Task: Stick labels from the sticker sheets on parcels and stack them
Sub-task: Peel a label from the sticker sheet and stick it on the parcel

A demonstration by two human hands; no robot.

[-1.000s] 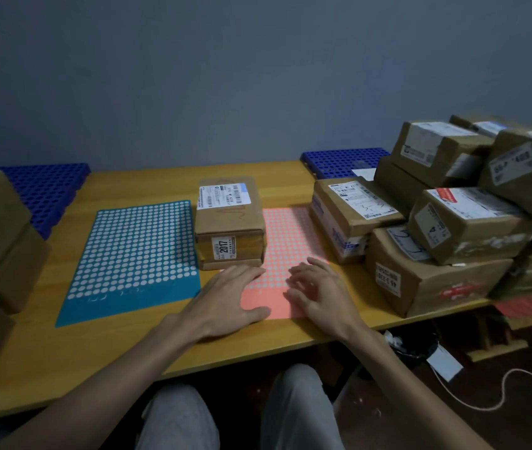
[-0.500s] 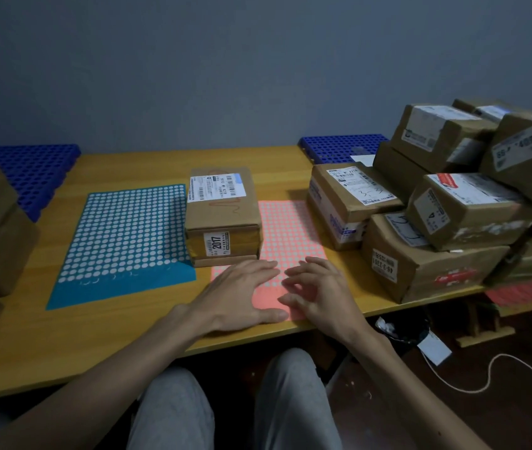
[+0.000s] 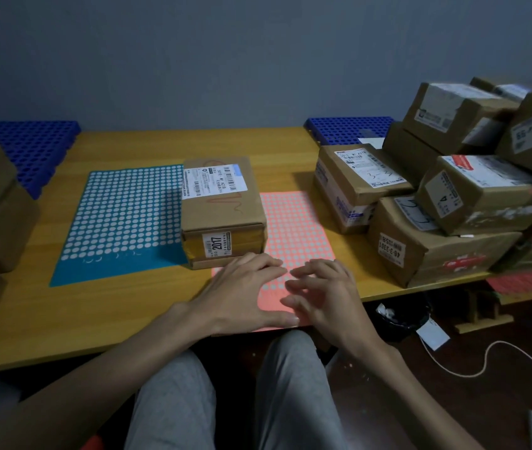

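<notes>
The left hand [image 3: 242,297] lies flat and the right hand [image 3: 323,297] loosely bent on the pink sticker sheet [image 3: 294,228], lower centre; parcel [image 3: 222,209] just above.

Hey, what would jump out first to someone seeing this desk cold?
Both hands meet on the pink sticker sheet at the near edge of the table: the left hand lies flat, the right hand arches over it. Just behind stands a brown parcel labelled 2017, between that sheet and a teal sticker sheet. At the right, a heap of parcels crowds the tabletop.
</notes>
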